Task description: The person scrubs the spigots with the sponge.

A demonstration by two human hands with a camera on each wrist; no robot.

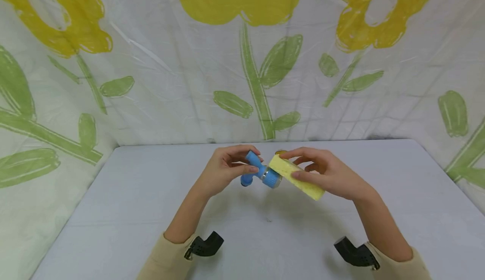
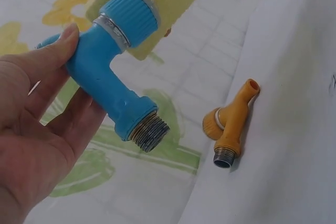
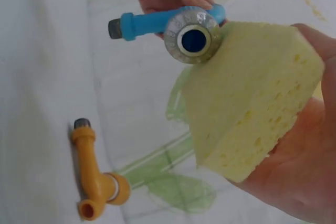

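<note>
My left hand pinches a blue plastic tap by its body, between thumb and fingers. The tap's metal-threaded inlet points downward in the left wrist view, and its ribbed knob faces the right hand. With thumb and fingers on opposite sides, my right hand grips a yellow rectangular sponge. One end of the sponge lies against the tap's knob. Both things are held above the table.
An orange tap of similar shape lies on the white table beyond the hands, mostly hidden behind the sponge in the head view. A white backdrop painted with yellow flowers rises at the table's far edge.
</note>
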